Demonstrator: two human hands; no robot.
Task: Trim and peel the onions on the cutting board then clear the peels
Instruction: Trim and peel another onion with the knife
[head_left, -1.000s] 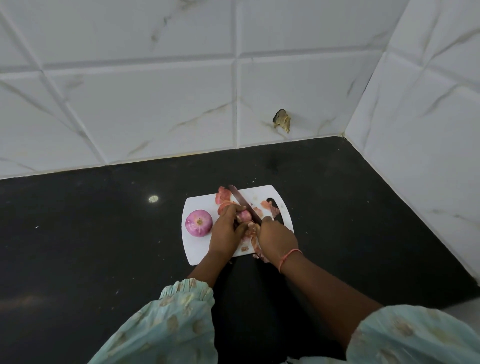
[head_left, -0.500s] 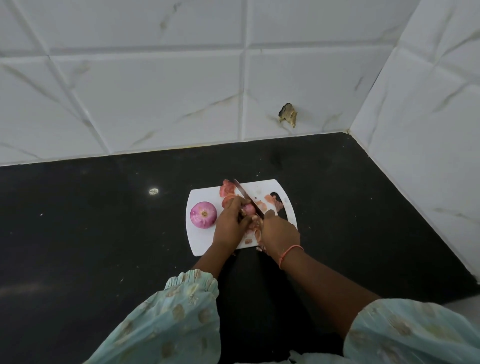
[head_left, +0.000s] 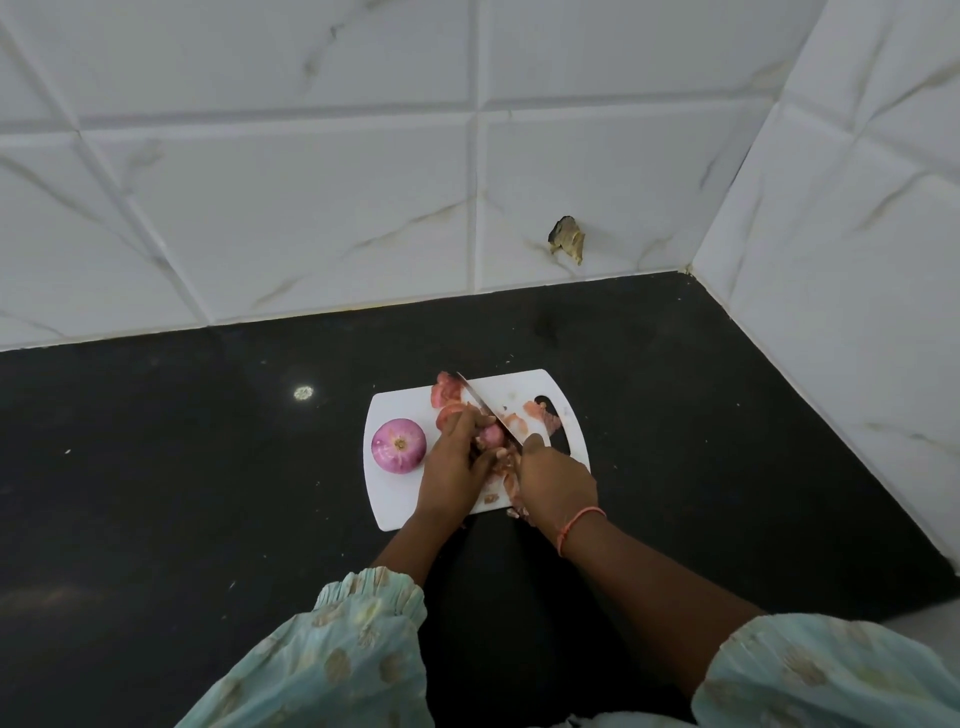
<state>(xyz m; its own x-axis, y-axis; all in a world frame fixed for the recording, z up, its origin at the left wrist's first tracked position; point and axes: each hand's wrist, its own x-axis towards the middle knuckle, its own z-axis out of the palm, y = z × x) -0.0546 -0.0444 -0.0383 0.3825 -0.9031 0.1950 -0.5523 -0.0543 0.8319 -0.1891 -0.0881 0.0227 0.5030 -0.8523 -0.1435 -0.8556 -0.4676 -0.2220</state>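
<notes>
- White plastic cutting board (head_left: 395, 499) lies on the black stone counter (head_left: 156, 493), close to the tiled corner; all the work is on it.
- Step in hand, as I judge it: trimming or peeling the second onion, with clearing not yet begun.
- Left hand (head_left: 451, 470) curls its fingers round a small onion (head_left: 491, 435) at the middle of the board, steadying it.
- Right hand (head_left: 556, 480) is closed round the handle of a kitchen knife (head_left: 485, 408); the handle itself is hidden in the fist, and the blade slants up and away across the held onion.
- Whether the edge is already biting into the onion I cannot tell; it lies against or just over it.
- Next move probably calls for a short, controlled cut, the left fingertips kept back from the blade, then lifting the loosened skin off.
- Count of onions: two — the one held, and one peeled onion (head_left: 399, 446) sitting alone on the left part of the board, cut end up.
- Count of knives: one. Boards: one.
- Onion peels (head_left: 540, 415): loose pinkish scraps scattered near the far edge, by the handle slot and by the near edge; too jumbled to count.
</notes>
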